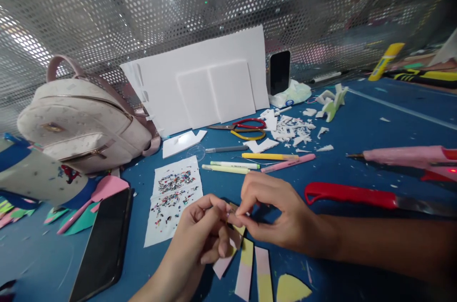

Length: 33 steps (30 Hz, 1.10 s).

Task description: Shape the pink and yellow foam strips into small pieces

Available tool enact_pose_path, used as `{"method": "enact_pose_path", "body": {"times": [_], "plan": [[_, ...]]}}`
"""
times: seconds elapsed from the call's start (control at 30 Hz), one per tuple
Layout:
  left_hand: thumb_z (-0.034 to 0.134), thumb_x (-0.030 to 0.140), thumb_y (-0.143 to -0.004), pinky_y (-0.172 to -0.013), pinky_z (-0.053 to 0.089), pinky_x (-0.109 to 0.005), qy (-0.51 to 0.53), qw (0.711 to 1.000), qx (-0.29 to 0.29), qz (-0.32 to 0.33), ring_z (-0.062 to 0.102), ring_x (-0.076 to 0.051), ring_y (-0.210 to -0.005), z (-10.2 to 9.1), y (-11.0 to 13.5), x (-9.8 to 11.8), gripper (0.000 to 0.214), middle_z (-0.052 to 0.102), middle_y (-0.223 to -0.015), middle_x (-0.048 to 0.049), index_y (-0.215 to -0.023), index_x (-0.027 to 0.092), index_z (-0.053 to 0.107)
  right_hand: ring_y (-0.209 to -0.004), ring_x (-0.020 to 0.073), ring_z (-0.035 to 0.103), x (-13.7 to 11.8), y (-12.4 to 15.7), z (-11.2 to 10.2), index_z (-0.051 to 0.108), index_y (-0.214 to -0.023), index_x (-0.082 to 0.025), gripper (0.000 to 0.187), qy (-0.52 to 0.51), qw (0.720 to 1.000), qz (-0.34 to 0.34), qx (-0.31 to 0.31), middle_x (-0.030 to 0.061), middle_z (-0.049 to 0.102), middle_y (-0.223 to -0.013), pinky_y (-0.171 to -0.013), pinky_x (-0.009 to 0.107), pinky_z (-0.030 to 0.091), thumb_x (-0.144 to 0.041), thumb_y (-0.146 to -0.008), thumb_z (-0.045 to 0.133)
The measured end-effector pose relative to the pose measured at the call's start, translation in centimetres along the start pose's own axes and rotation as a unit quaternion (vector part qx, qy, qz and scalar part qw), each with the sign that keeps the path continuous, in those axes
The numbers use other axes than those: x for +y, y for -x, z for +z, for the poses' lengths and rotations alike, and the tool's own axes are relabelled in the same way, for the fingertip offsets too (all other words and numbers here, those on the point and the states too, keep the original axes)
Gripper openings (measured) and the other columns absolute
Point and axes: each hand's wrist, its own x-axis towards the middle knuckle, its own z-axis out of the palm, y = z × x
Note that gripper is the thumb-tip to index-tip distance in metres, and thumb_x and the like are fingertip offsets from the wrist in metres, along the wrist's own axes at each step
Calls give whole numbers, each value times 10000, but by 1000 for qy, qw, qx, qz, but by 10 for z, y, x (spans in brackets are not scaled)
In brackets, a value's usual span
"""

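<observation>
My left hand (205, 230) and my right hand (273, 209) meet above the table, fingertips pinched close together. Whatever lies between them is too small and covered to name. Just below the fingers are several pink-and-yellow strips (244, 266), one partly hidden by my left hand. A rounded yellow piece (292, 288) lies to their right. Beside my left hand, a white sheet (150, 233) carries many small shiny gems (174, 199). Beyond my hands are a yellow marker (269, 156), a pink marker (289, 163) and a green-capped marker (235, 165).
Red-and-yellow-handled scissors (246, 129) lie near white foam scraps (294, 128). To the right are a red-handled knife (352, 195) and a pink hot glue gun (403, 155). A black phone (103, 245), a backpack (82, 121) and a white board (217, 92) stand left and behind.
</observation>
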Motion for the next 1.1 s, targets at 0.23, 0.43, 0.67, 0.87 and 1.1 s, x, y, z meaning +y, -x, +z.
{"method": "enact_pose_path", "body": {"times": [0.23, 0.43, 0.67, 0.87, 1.1], "plan": [[732, 426, -828, -307, 181, -78, -9, 999, 22, 27, 381, -2, -295, -7, -3, 0, 296, 619, -471, 19, -835, 154, 618, -688, 116, 500, 1, -2, 1, 600, -777, -161, 111, 15, 1000, 4, 3, -7, 552, -739, -629, 252, 374, -63, -801, 648], [790, 418, -773, -319, 276, -71, 10, 997, 44, 55, 480, -19, -386, -3, -1, 1, 317, 634, -560, 4, -774, 125, 670, -684, 105, 509, 1, -2, 1, 596, -752, -161, 115, 9, 999, 41, -6, -14, 542, -738, -608, 229, 373, -55, -773, 636], [802, 374, -770, -385, 418, -103, 14, 996, 55, 69, 546, -54, -478, -2, -1, -1, 274, 674, -657, -19, -766, 126, 688, -611, 86, 504, 5, -3, 4, 598, -747, -165, 94, -45, 987, 151, -34, -28, 572, -713, -529, 201, 357, -87, -752, 650], [834, 332, -742, -542, 525, -135, 35, 995, 62, 70, 707, -128, -689, -3, -2, -1, 249, 754, -767, -77, -740, 127, 694, -608, 90, 492, 9, -5, 3, 613, -766, -173, 90, -57, 981, 180, -49, -29, 580, -713, -514, 202, 344, -83, -759, 620], [819, 338, -759, -654, 575, -206, -8, 994, 61, 88, 745, -166, -715, -2, -2, 2, 232, 773, -760, -74, -748, 133, 713, -689, 117, 493, 6, -5, 0, 572, -918, -194, 189, -17, 989, 148, -18, 9, 581, -896, -545, 226, 365, -71, -775, 584]]}}
